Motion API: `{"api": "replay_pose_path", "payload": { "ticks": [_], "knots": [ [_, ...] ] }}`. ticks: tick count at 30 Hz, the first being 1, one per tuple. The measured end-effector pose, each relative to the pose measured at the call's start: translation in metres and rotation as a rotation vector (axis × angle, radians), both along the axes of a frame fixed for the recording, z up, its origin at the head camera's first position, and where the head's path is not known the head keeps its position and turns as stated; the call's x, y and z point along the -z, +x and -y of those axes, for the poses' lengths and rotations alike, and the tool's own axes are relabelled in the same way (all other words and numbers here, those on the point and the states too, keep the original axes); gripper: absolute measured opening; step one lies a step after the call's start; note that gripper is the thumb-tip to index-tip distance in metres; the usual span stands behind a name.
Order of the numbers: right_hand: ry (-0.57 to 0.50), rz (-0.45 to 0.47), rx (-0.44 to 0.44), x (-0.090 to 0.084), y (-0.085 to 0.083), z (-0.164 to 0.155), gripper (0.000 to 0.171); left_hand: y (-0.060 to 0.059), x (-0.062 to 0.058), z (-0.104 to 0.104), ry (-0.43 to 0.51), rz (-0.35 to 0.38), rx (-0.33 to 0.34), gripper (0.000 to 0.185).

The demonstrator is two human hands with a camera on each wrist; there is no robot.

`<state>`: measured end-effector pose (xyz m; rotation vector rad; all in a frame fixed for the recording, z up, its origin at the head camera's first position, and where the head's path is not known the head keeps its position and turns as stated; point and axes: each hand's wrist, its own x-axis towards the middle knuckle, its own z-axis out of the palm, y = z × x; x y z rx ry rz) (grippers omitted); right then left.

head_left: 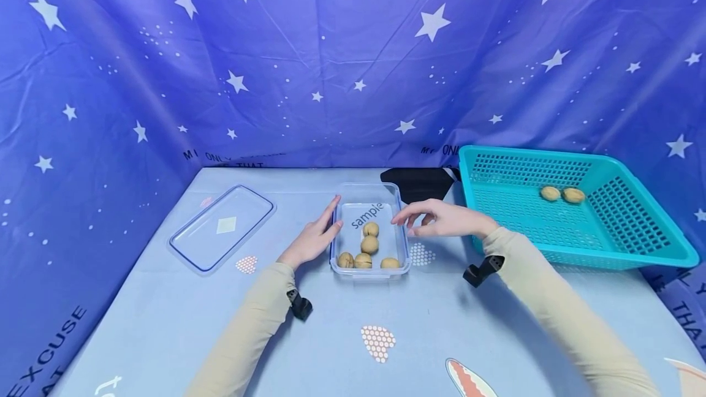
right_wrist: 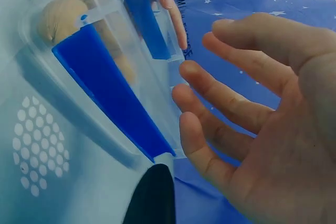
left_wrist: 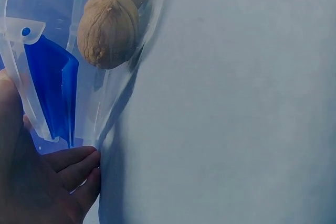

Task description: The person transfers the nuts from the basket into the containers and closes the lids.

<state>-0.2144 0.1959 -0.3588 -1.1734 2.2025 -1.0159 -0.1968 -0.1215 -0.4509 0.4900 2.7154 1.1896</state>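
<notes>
Left hand (head_left: 310, 241) lies flat, fingers straight, against the left wall of the clear container (head_left: 401, 249), which sits mid-table and reads "Sample" on its floor. Five walnuts (head_left: 369, 244) sit inside it. Right hand (head_left: 441, 219) hovers over the right rim, fingers spread and relaxed, gripping nothing. The lid (head_left: 220, 226) lies off to the left. Two more walnuts (head_left: 561, 194) rest in the teal basket (head_left: 634, 244) at right. The backdrop's print is only partly readable: "MY ONL…", "EXCUSE".
</notes>
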Motion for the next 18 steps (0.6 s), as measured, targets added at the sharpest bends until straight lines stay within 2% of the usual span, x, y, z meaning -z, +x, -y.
{"api": "replay_pose_path", "payload": {
  "ticks": [12, 18],
  "knots": [
    [0.073, -0.084, 0.087, -0.032, 0.004, -0.023, 0.031, 0.001, 0.0, 0.001, -0.005, 0.008, -0.008, 0.062],
    [0.088, -0.069, 0.138, -0.04, 0.004, -0.036, 0.029, 0.001, 0.0, 0.0, -0.009, -0.012, 0.003, 0.062]
  ]
}}
